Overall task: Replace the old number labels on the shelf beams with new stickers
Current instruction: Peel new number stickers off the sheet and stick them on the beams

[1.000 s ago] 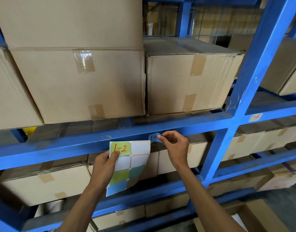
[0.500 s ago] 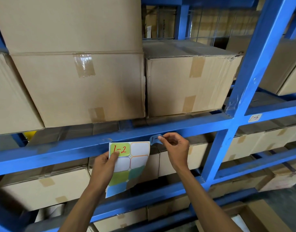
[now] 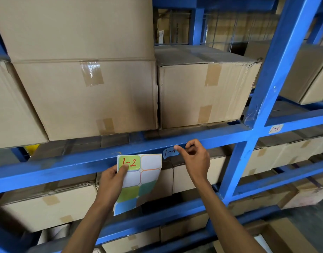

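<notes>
Boxes (image 3: pixel 202 88) sit on blue shelves above both hands. The left hand (image 3: pixel 111 183) grips the sticker sheet (image 3: pixel 138 179) against the beam (image 3: pixel 84 161). The right hand (image 3: pixel 195 157), fingers curled, presses its thumb on the blue label (image 3: pixel 169 152), just right of the sheet.

soft, even indoor light, moderately bright, from above and in front. glare on clear tape strip (image 3: pixel 91 73) on big carton (image 3: pixel 87 95). deep shadow in gaps under cartons and on lower shelf levels. wide-angle bend: blue upright (image 3: pixel 277 66) leans, beams curve toward edges. centre sharp; far background behind rack hazy, corners slightly soft.
</notes>
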Tool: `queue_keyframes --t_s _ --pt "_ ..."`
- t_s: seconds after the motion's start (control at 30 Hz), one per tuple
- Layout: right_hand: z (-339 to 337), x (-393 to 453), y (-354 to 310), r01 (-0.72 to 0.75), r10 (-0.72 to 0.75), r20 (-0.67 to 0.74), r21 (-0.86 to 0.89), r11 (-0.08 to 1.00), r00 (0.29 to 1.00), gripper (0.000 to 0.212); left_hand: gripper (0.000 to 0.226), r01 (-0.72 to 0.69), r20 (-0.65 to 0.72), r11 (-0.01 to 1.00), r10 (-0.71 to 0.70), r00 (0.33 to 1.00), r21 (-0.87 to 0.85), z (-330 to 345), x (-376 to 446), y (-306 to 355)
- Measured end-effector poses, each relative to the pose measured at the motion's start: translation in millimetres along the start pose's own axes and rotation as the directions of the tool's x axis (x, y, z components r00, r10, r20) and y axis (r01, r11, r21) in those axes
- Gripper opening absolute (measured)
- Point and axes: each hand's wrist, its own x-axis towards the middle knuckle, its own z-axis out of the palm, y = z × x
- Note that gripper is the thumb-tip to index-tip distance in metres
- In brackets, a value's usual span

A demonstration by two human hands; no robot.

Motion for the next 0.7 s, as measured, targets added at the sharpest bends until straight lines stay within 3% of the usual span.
queue_keyframes --t_s 0.27,0.43,0.7 --pt "-1.6 -4.1 19.1 0.076 -0.088 0.068 0.156 0.985 0.994 0.021 0.026 -0.001 0.011 1.000 0.001 1.000 0.019 -1.0 0.4 1.5" --pt "12.2 -20.9 17.1 0.206 -0.202 0.057 -0.074 0.976 0.978 0.028 0.025 -0.009 0.025 1.000 0.009 1.000 -0.004 -1.2 -1.2 3.4" --pt "25.8 -28.2 1.1 0.147 -0.155 -0.019 -0.226 0.963 0.988 0.055 0.025 0.009 0.007 0.999 -0.009 1.000 -0.032 -8.5 1.0 4.6"
